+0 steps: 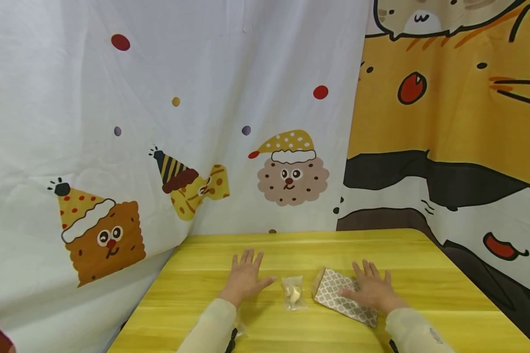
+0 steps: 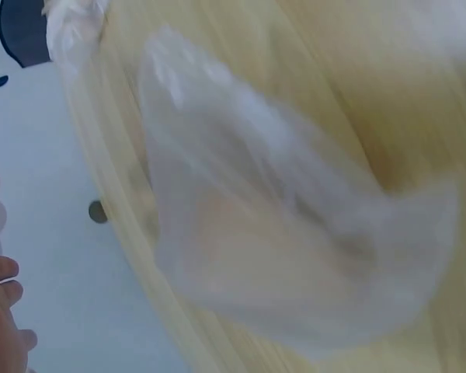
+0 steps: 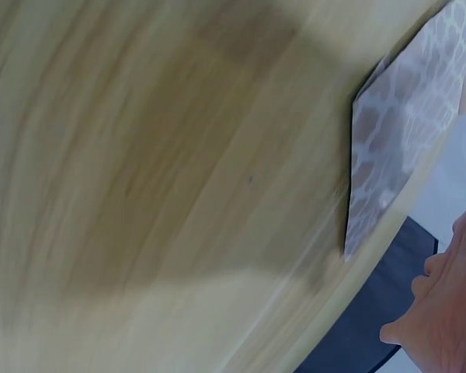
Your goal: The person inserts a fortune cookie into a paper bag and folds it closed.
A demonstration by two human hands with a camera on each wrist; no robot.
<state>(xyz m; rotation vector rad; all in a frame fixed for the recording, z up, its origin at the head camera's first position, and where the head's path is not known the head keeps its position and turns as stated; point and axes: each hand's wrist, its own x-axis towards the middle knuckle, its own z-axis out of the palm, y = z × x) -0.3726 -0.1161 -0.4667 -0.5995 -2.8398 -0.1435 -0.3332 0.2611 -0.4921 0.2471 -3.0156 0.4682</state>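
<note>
My left hand [image 1: 246, 278] is spread with straight fingers above the table, left of a small clear packet [image 1: 294, 294] with a pale yellowish piece inside. In the left wrist view, a blurred clear plastic bag [image 2: 272, 241] holding something pale lies close to the camera. My sleeve mostly hides what looks like that plastic in the head view. My right hand [image 1: 372, 289], fingers also spread, is over the right part of a flat paper box or bag [image 1: 335, 289] with a beige and white lattice pattern; whether they touch, I cannot tell.
The yellow wood-grain table [image 1: 212, 250] runs back to a white cloth curtain [image 1: 216, 63] printed with cartoon biscuits. On the right hangs an orange curtain [image 1: 446, 117] with animal drawings.
</note>
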